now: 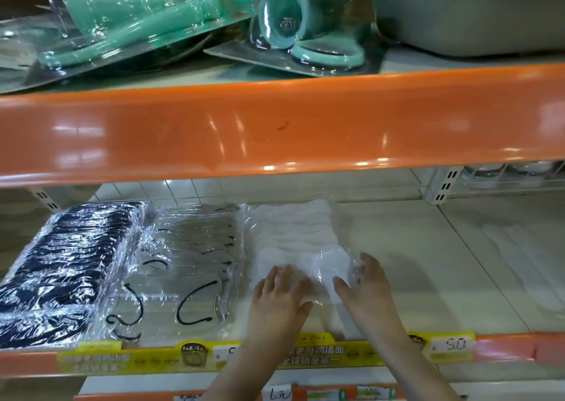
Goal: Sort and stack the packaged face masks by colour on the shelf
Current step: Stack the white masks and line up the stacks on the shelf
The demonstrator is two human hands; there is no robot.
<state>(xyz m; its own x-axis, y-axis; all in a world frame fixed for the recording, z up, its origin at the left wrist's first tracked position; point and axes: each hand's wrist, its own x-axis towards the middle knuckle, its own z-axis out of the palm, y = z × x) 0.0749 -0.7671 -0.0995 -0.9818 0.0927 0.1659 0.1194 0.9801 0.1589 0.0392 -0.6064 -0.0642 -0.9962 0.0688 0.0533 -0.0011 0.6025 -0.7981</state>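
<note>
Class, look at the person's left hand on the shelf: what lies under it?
The left hand rests flat on the stack of white masks in clear wrap. What lies beneath that top packet is covered.

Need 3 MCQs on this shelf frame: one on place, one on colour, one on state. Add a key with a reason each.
1. Where does the dark navy mask stack lie on the mask shelf?
A. far left
B. far right
C. middle

2. What colour is the shelf edge above the masks?
A. blue
B. orange
C. green

3. What is the left hand doing?
A. holding a price tag
B. hanging off the shelf
C. resting with straight fingers on the white mask stack

Key:
1 A, the navy stack sits left of the packs with black ear loops.
2 B, the glossy band is plainly orange.
3 C, its fingers lie flat on the white packs, while the right hand touches a clear-wrapped white pack beside it.
</note>
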